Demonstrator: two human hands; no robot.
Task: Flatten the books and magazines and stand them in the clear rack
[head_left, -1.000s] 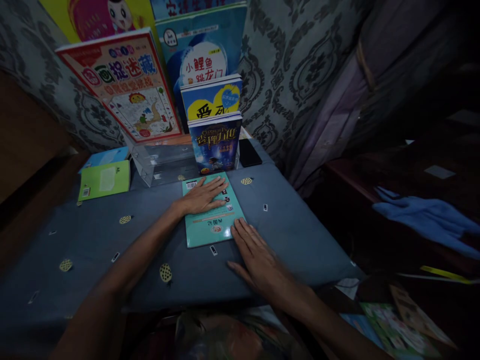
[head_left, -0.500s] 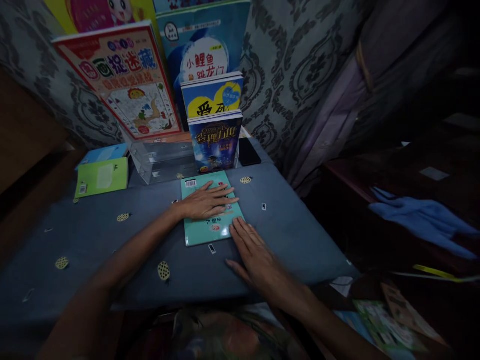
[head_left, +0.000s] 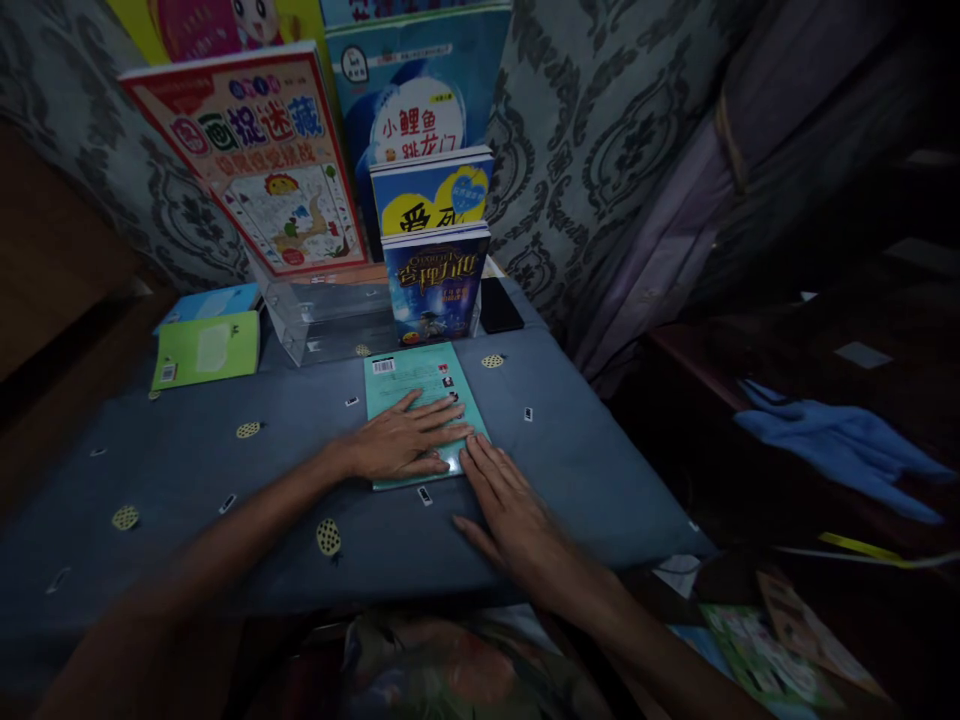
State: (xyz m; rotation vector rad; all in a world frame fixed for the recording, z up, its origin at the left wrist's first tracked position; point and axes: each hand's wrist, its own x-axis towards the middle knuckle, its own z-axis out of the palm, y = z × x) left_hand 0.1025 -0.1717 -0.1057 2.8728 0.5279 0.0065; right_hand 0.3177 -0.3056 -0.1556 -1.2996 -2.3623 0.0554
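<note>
A teal paperback book [head_left: 401,375] lies flat on the cloth-covered table, with a barcode at its far left corner. Across its near half rests my left hand [head_left: 405,437], palm down with fingers spread, hiding part of the cover. My right hand [head_left: 510,505] lies at the book's near right corner, its fingertips touching the edge. Its fingers are stretched out side by side and the thumb stands apart. Neither hand grips anything.
Behind the book, a clear stand [head_left: 330,325] holds several upright books, among them a dark blue one [head_left: 435,285] and a red-bordered one [head_left: 289,190]. A green book [head_left: 206,350] lies at left. A black phone [head_left: 499,306] lies at right. A blue cloth [head_left: 832,435] is beyond the table.
My left hand has slid down the cover toward me, uncovering more of the book's far part. My right hand stays at the corner. The view has shifted slightly.
</note>
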